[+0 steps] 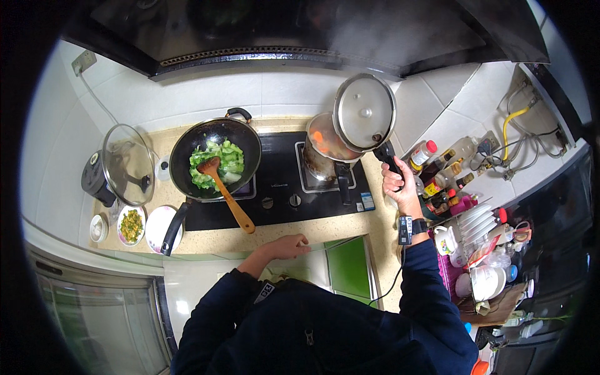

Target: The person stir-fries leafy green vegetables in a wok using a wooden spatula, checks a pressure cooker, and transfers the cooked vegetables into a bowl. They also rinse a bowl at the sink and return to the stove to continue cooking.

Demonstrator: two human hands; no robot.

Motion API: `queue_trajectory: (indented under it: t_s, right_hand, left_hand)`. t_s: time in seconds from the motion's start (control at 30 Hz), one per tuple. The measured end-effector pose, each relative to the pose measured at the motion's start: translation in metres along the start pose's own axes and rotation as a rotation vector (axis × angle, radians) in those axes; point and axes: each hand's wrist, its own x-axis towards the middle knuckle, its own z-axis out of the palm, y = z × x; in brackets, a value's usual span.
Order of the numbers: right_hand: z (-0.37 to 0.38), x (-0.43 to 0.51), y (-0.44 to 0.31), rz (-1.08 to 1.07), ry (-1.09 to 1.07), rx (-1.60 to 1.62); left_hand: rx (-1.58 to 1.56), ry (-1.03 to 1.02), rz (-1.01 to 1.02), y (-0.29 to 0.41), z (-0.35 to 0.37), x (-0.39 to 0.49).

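Note:
My right hand (396, 180) grips the black handle of a pressure cooker lid (364, 110), tilted up with its inner side facing me. Beneath and left of the lid stands the pressure cooker pot (318, 161) on the right burner, steaming, with orange chunks (318, 137) in liquid. My left hand (289, 246) hangs in front of the counter edge, its fingers loosely curled with nothing visible in them. On the left burner a black wok (180, 161) holds chopped green leafy vegetables (229, 157). A wooden spatula (229, 201) rests in the wok, its handle reaching over the counter edge.
A glass lid (128, 164) leans at the left near a black appliance (97, 176). Several bowls, including one of chopped food (131, 226), line the left counter. Condiment bottles (440, 180) and a loaded dish rack (445, 272) crowd the right. A range hood (281, 33) hangs above.

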Motion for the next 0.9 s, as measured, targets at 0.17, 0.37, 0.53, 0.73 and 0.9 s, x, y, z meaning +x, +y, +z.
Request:
queue_trajectory:
  t_s: [0.17, 0.37, 0.53, 0.73, 0.9]
  right_hand:
    - [0.002, 0.006, 0.007, -0.186, 0.203, -0.517]
    - [-0.007, 0.002, 0.022, -0.416, 0.407, -0.898]
    - [-0.028, -0.051, 0.031, -0.451, 0.377, -0.716]
    - [-0.069, -0.143, 0.074, -0.488, 0.510, -0.753]
    - [-0.105, -0.187, 0.130, -0.460, 0.695, -0.643]
  left_hand:
    - [0.040, 0.020, -0.010, -0.005, 0.000, -0.001]
    - [-0.031, 0.034, 0.014, -0.017, -0.007, -0.004]
    - [-0.062, 0.056, -0.029, -0.022, -0.016, -0.013]
    - [-0.095, 0.025, -0.100, -0.021, -0.023, -0.008]
    - [-0.110, -0.026, -0.052, -0.030, -0.023, 0.005]
